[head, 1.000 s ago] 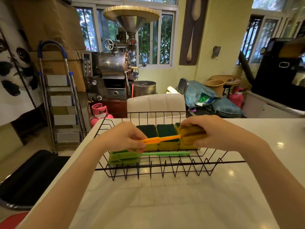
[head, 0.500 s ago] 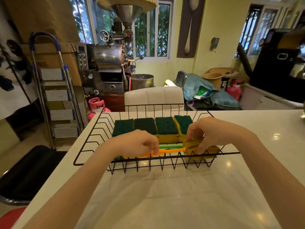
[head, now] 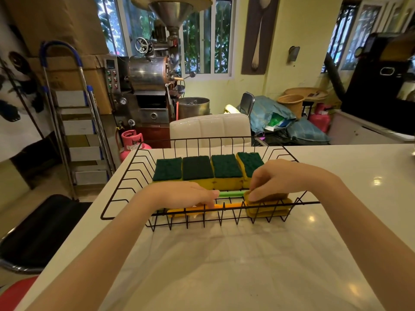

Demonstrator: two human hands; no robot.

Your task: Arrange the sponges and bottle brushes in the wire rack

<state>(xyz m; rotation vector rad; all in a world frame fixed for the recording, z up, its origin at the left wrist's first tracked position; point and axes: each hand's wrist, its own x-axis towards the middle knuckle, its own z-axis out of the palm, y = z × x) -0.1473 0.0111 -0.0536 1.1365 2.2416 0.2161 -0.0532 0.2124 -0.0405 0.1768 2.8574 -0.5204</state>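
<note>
1. The left hand (head: 184, 195) covers the near-left end of the orange-handled bottle brush (head: 226, 206), so its grip there cannot be judged.
2. The right hand (head: 281, 179) hides most of the green plastic brush handle (head: 231, 193) (only a short stretch shows) and the front of the rightmost green-topped yellow sponge (head: 249, 163).
3. Both forearms run off the bottom edge.
</note>
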